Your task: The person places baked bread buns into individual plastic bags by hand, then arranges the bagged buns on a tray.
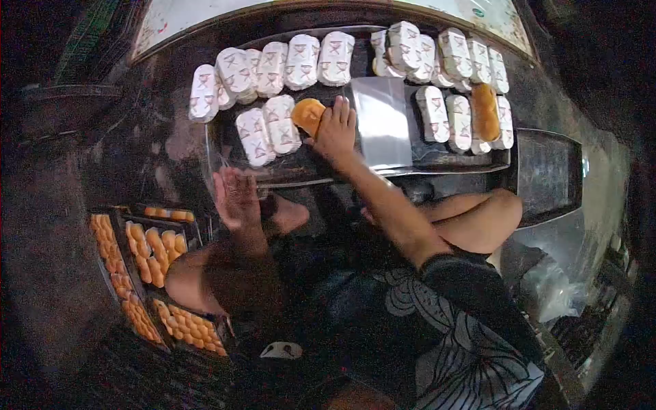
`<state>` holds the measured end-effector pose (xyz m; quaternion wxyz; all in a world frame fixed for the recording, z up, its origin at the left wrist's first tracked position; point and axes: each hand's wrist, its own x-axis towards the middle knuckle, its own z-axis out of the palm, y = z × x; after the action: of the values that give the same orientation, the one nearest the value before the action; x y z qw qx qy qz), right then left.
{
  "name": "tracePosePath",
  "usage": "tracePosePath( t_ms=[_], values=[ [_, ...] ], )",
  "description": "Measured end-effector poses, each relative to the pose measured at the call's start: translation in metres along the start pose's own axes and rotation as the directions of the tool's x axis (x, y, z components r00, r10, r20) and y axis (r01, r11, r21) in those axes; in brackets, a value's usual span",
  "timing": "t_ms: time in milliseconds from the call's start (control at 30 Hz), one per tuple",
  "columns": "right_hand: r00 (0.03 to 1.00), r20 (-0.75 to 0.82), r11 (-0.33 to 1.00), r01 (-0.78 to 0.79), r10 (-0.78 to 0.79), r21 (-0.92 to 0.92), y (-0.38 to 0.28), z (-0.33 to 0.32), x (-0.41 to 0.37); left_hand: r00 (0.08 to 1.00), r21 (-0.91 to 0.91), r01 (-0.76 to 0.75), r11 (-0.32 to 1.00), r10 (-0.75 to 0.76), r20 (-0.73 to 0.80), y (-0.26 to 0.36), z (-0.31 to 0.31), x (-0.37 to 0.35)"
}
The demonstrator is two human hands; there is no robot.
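An oblong golden-brown bread bun (308, 115) lies on the dark tray (273, 179) in front of me. My right hand (335, 133) is on the bun's right side, its thumb at the near edge and its fingers pointing away; the hand hides part of it. To the left, my left hand (236, 198) is raised near the tray's front-left corner, smeared by motion, with its fingers stretched out and apart. Nothing clear shows in it. White oblong stacks (279, 123) with reddish print stand beside the bun. Another bun (486, 113) rests atop the right-hand stacks.
More white printed stacks (336, 58) line the tray's far edge. A shiny flat sheet (383, 123) lies mid-tray. At lower left are trays of several buns (188, 324). On the right are an empty-looking dark tray (547, 171) and clear plastic bags (557, 290).
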<state>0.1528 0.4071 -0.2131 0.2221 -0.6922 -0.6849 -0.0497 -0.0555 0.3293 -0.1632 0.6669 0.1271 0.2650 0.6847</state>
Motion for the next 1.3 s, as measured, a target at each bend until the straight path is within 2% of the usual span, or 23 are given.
tracePosePath(
  t_ms=[33, 67, 100, 167, 233, 267, 300, 333, 500, 567, 667, 800, 867, 900, 967, 1000, 1033, 1100, 1133, 1167, 1200, 1233, 1300],
  values=[
    [1.000, 0.000, 1.000, -0.001, 0.001, 0.014, 0.002, 0.001, 0.006, 0.974, 0.175, -0.227, 0.958, 0.219, 0.063, 0.009, 0.037, -0.005],
    [0.926, 0.371, 0.985, -0.124, 0.070, 0.124, 0.003, -0.003, 0.012, 0.965, -0.444, 0.170, 0.880, -0.240, -0.107, 0.029, 0.030, 0.008],
    [0.714, 0.697, 0.949, -0.261, 0.068, 0.175, 0.004, -0.011, 0.015, 0.966, -0.443, 0.150, 0.884, -0.226, -0.122, 0.034, 0.036, 0.006],
    [0.773, 0.635, 0.713, -0.448, 0.006, 0.540, 0.005, -0.049, 0.000, 0.921, -0.408, 0.046, 0.912, -0.198, -0.337, 0.033, 0.049, 0.007],
    [0.927, 0.337, 0.665, -0.147, -0.167, 0.733, -0.009, -0.122, -0.005, 0.920, -0.427, 0.082, 0.900, -0.233, -0.314, 0.023, 0.046, 0.008],
    [0.925, 0.347, 0.671, -0.159, -0.156, 0.724, -0.012, -0.139, 0.002, 0.965, -0.319, 0.079, 0.944, -0.152, -0.212, 0.013, 0.044, 0.007],
    [0.940, 0.267, 0.750, -0.021, -0.210, 0.661, -0.017, -0.152, 0.008, 0.992, -0.210, 0.066, 0.975, -0.086, -0.091, 0.001, 0.046, 0.004],
    [0.943, 0.188, 0.810, 0.122, -0.275, 0.573, -0.019, -0.159, 0.009, 0.949, -0.015, 0.038, 0.999, -0.041, -0.312, -0.013, 0.072, -0.006],
    [0.854, 0.446, 0.740, -0.115, -0.267, 0.663, -0.022, -0.179, -0.008, 0.998, 0.114, -0.064, 0.991, 0.062, 0.021, -0.031, 0.096, -0.019],
    [0.862, 0.508, 0.678, -0.375, 0.003, 0.632, -0.018, -0.178, -0.004, 0.964, 0.009, -0.139, 0.990, 0.133, 0.229, -0.050, 0.110, -0.027],
    [0.848, 0.499, 0.623, -0.490, 0.179, 0.609, -0.017, -0.179, -0.010, 0.984, -0.019, -0.056, 0.998, 0.058, 0.171, -0.072, 0.099, -0.023],
    [0.683, 0.726, 0.580, -0.623, 0.078, 0.525, -0.022, -0.186, -0.028, 0.994, -0.079, 0.096, 0.992, -0.092, 0.059, -0.117, 0.094, 0.009],
    [0.692, 0.691, 0.383, -0.708, 0.209, 0.593, -0.024, -0.173, -0.016, 0.984, -0.128, 0.179, 0.975, -0.179, 0.015, -0.160, 0.103, 0.000],
    [0.691, 0.690, 0.384, -0.709, 0.214, 0.591, -0.022, -0.169, -0.026, 0.975, -0.153, 0.220, 0.964, -0.223, -0.008, -0.135, 0.082, -0.010],
    [0.830, 0.556, 0.303, -0.537, 0.027, 0.787, -0.019, -0.164, -0.060, 0.948, -0.206, 0.299, 0.932, -0.314, -0.044, -0.053, 0.035, -0.040],
    [0.871, 0.487, 0.570, -0.369, -0.065, 0.735, -0.015, -0.175, -0.064, 0.935, -0.240, 0.327, 0.914, -0.350, -0.057, -0.070, 0.037, -0.047],
    [0.873, 0.483, 0.577, -0.360, -0.069, 0.733, -0.013, -0.176, -0.054, 0.920, -0.272, 0.355, 0.894, -0.386, -0.070, -0.087, 0.040, -0.052],
    [0.826, 0.544, 0.267, -0.563, 0.149, 0.782, -0.018, -0.170, -0.036, 0.891, -0.296, 0.403, 0.866, -0.446, -0.089, -0.089, 0.044, -0.059],
    [0.793, 0.581, 0.114, -0.604, 0.181, 0.789, -0.020, -0.163, -0.035, 0.935, -0.132, 0.330, 0.935, -0.343, -0.092, -0.090, 0.069, -0.062],
    [0.798, 0.573, 0.123, -0.597, 0.183, 0.792, -0.019, -0.166, -0.037, 0.971, 0.032, 0.233, 0.972, -0.231, -0.067, -0.092, 0.084, -0.061],
    [0.908, 0.409, 0.334, -0.417, 0.097, 0.846, -0.022, -0.175, -0.043, 0.978, 0.235, 0.204, 0.950, -0.184, -0.102, -0.088, 0.061, -0.070],
    [0.971, 0.238, 0.513, -0.187, -0.034, 0.837, -0.023, -0.182, -0.047, 0.981, 0.224, 0.191, 0.956, -0.177, -0.081, -0.086, 0.068, -0.069],
    [0.951, 0.307, 0.467, -0.251, -0.046, 0.848, -0.012, -0.176, -0.046, 0.971, -0.160, 0.226, 0.961, -0.236, -0.044, -0.078, 0.094, -0.061]
  ],
)
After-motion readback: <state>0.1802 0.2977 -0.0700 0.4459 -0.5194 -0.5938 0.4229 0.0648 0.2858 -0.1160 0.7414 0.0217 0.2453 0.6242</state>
